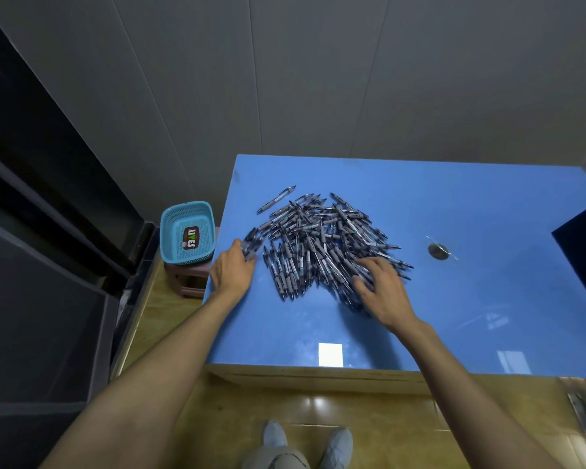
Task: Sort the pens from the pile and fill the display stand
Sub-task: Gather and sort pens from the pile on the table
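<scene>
Blue tabletop (pixel 454 204): pile of pens (pixel 322 242) heaped toward its left half, one stray pen (pixel 276 199) beyond the heap. Left hand (pixel 232 270), near the left edge, pinches a few pens (pixel 251 247). Right hand (pixel 383 289) rests on the pile's near side, fingers spread. Small round metal fitting (pixel 437 250) right of the pile. Turquoise basket (pixel 187 231) on a stool (pixel 192 277) beside the left edge.

Right fingers (pixel 364 282) blurred among pens (pixel 318 245)

Grey panelled wall (pixel 318 79), glossy wooden floor (pixel 318 401), blue table (pixel 487 299).
</scene>
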{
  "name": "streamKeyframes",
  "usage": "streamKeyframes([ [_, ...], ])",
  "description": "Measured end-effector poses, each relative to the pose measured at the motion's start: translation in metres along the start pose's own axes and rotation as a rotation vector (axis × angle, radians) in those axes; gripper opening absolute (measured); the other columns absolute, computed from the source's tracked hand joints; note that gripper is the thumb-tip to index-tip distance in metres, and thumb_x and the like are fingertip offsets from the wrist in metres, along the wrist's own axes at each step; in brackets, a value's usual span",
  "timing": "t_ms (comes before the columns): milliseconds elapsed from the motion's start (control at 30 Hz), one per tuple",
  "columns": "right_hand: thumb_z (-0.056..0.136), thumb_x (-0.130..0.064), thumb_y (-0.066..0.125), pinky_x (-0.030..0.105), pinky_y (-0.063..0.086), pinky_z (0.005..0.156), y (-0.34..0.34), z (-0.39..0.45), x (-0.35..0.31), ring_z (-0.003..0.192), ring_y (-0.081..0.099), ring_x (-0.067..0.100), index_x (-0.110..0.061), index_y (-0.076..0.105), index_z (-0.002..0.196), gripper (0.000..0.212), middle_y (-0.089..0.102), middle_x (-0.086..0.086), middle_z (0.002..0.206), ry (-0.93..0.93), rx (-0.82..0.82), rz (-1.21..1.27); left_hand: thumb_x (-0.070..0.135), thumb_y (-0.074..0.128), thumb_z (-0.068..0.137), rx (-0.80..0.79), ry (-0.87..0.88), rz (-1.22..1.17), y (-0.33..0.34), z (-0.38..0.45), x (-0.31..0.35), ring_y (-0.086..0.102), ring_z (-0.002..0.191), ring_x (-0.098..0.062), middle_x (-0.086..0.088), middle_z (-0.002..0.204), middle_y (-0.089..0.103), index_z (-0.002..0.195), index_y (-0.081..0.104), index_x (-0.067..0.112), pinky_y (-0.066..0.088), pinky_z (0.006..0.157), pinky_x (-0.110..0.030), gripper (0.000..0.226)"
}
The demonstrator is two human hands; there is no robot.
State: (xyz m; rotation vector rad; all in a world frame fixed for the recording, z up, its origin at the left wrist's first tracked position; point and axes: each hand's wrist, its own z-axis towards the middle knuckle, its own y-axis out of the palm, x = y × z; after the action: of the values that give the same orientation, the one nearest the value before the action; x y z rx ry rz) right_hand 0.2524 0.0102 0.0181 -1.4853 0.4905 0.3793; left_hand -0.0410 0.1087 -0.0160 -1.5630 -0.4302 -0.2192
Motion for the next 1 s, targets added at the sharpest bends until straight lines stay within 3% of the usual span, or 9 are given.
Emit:
streamKeyframes([
  [100,0.097,-0.024,0.059,0.035,0.037,0.103,0.003,0.004,-0.004,0.124,0.05,0.026,-0.009,0.06,0.133,0.039,0.057,0.009,0.133,-0.004,0.007,-0.005,0.038,0.065,0.096,0.013,-0.005,-0.007,0.002,0.02,0.004,0.065,0.09,-0.039,-0.017,0.102,0.064,0.114,0.06,0.012,0.049,0.07,-0.041,0.032],
  [267,0.096,-0.023,0.06,0.036,0.041,0.1,0.008,0.004,-0.008,0.12,0.053,0.026,-0.008,0.061,0.131,0.038,0.058,0.008,0.129,-0.015,0.009,0.001,0.041,0.066,0.096,-0.104,0.072,0.097,0.006,0.043,0.002,0.063,0.102,-0.035,-0.014,0.12,0.056,0.129,0.06,0.016,0.051,0.08,-0.043,0.042],
  [467,0.096,-0.024,0.059,0.038,0.042,0.101,0.014,0.003,-0.009,0.122,0.054,0.025,-0.009,0.06,0.133,0.04,0.058,0.007,0.131,0.005,-0.004,-0.015,0.043,0.061,0.098,-0.199,0.144,0.128,-0.005,0.044,-0.006,0.062,0.095,-0.036,-0.014,0.103,0.063,0.101,0.059,0.01,0.051,0.074,-0.042,0.033],
  [600,0.096,-0.025,0.059,0.037,0.041,0.101,0.017,0.001,-0.009,0.122,0.052,0.026,-0.008,0.059,0.134,0.041,0.057,0.008,0.132,0.008,-0.018,-0.02,0.026,0.058,0.094,-0.301,0.202,0.183,-0.012,0.028,-0.019,0.06,0.093,-0.037,-0.018,0.105,0.063,0.101,0.052,0.008,0.043,0.069,-0.039,0.02],
  [800,0.096,-0.025,0.06,0.037,0.04,0.101,0.025,0.004,-0.02,0.119,0.053,0.026,-0.007,0.06,0.132,0.04,0.058,0.008,0.129,-0.034,-0.017,-0.003,0.039,0.057,0.093,-0.322,0.121,0.146,-0.015,-0.003,-0.036,0.061,0.096,-0.039,-0.018,0.107,0.065,0.102,0.05,0.01,0.045,0.069,-0.041,0.031],
  [900,0.096,-0.024,0.059,0.036,0.04,0.101,0.03,0.008,-0.029,0.118,0.054,0.025,-0.006,0.06,0.131,0.039,0.058,0.009,0.129,-0.067,0.006,0.006,0.032,0.052,0.098,-0.226,0.021,-0.014,-0.015,-0.013,-0.034,0.061,0.103,-0.04,-0.017,0.11,0.066,0.11,0.053,0.009,0.05,0.081,-0.044,0.026],
  [1000,0.098,-0.026,0.057,0.038,0.04,0.104,0.035,0.014,-0.036,0.122,0.052,0.025,-0.007,0.059,0.133,0.04,0.057,0.009,0.132,-0.07,0.018,0.02,0.017,0.06,0.098,-0.089,-0.037,-0.442,-0.02,-0.023,-0.024,0.063,0.098,-0.03,-0.007,0.104,0.067,0.113,0.058,0.011,0.045,0.076,-0.034,0.016],
])
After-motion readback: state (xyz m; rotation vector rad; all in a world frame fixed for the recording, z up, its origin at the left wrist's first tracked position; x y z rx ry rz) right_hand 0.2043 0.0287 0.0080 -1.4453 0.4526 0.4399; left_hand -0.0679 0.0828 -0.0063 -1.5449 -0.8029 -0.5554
